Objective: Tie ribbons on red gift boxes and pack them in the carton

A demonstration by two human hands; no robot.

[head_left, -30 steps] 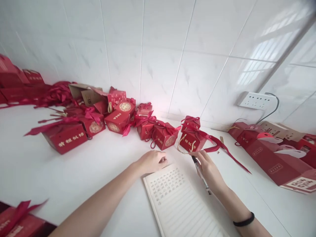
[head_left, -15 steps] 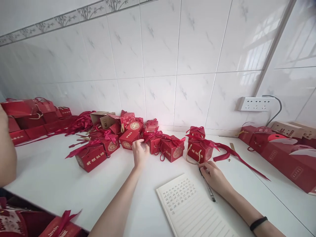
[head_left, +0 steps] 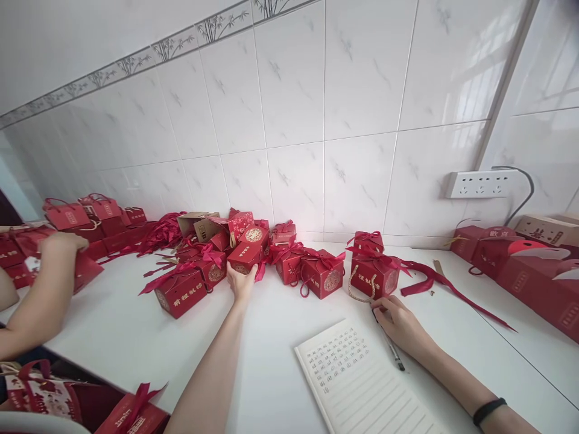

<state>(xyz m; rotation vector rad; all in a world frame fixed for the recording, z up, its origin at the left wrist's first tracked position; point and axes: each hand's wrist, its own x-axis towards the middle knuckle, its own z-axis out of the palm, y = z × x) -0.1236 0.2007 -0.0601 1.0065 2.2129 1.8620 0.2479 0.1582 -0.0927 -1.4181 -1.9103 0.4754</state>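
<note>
My left hand (head_left: 242, 284) grips the near end of a red gift box (head_left: 246, 250) with gold print, thumb on the right side and fingers behind. This box leans among other red boxes, with a ribbon tail by my thumb. My right hand (head_left: 400, 322) rests on the table, fingers closed around the far end of a pen (head_left: 394, 349). Just beyond those fingers stands a red box with a gold cord handle (head_left: 375, 277) and a ribbon bow. An open lined notebook (head_left: 350, 374) with handwritten rows lies between my forearms.
More bow-tied boxes (head_left: 322, 274) stand along the wall, beside a ribbon heap (head_left: 165, 232). At the left, another person's arm (head_left: 49, 289) reaches over stacked red boxes. Long red boxes (head_left: 534, 280) sit at the right under a socket strip (head_left: 482, 184). A loose ribbon (head_left: 470, 307) trails across the table.
My left hand has moved left and closed on the gold-printed gift box. My right hand stays by the pen. The view has shifted left, showing more of the other person's arm.
</note>
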